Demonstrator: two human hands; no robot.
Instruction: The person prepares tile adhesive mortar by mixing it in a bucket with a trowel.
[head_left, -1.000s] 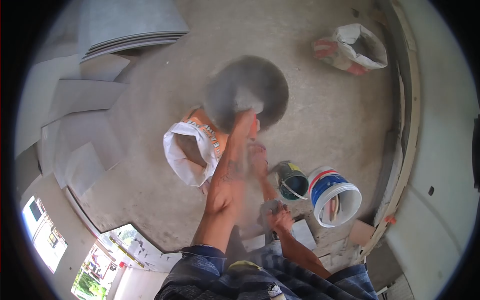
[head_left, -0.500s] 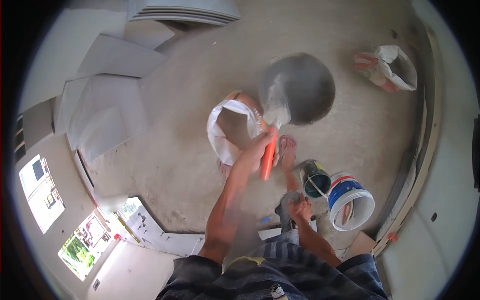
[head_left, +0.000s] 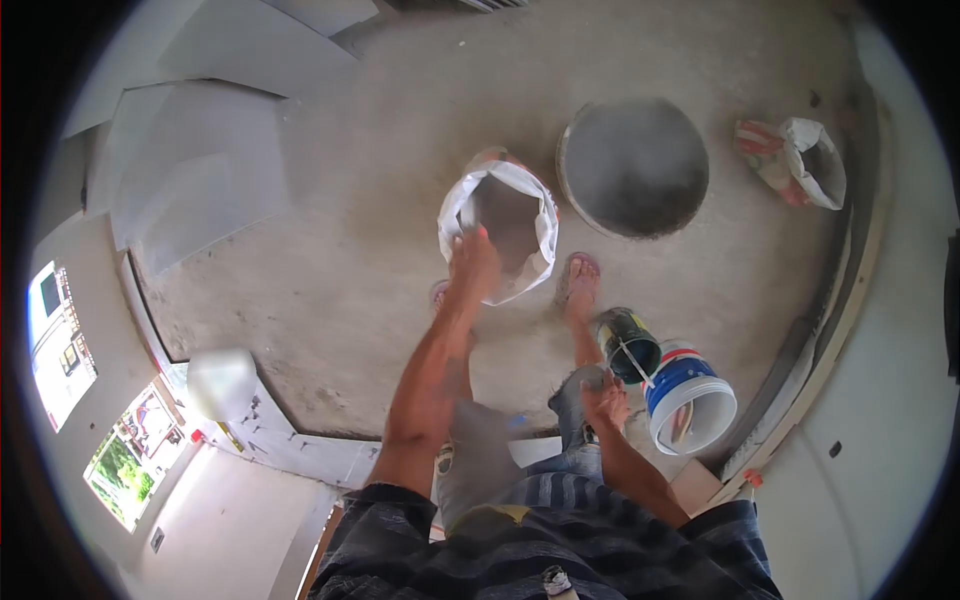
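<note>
The left hand is at the sack's seven o'clock rim, its grip curled, contents unclear. The basin lies at two o'clock from it.

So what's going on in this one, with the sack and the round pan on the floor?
A person stands on a bare concrete floor over an open white sack. Their left hand reaches into the sack's mouth; what it grips is hidden. The right hand rests on the right knee. Close beside the sack sits a round pan of grey powder. A blue and white bucket and a small dark can stand near the right foot.
</note>
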